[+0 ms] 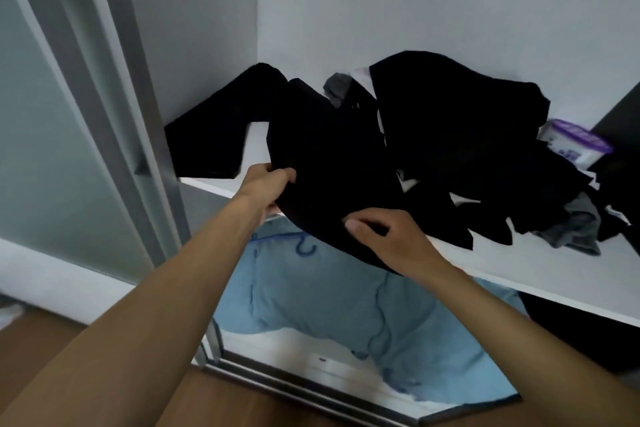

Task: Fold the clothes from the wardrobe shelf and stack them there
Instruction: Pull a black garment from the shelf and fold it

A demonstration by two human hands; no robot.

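Black fabric garment (pixel 329 166) is lying crumpled on the white wardrobe shelf (pixel 519 270), with its front edge hanging over the lip. Left hand (pixel 266 184) and right hand (pixel 384 236) are gripping that edge. Long black cloth strip (pixel 214 128) is lying along the left wall; can't tell if it's joined. Loose heap of black clothes (pixel 450 114) is sitting to the right, with a grey fabric garment (pixel 575 229) poking out in front.

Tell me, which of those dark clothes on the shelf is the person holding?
The black garment hanging over the shelf edge, held by the left grip and right grip. The black piece far left and the heap at right lie untouched.
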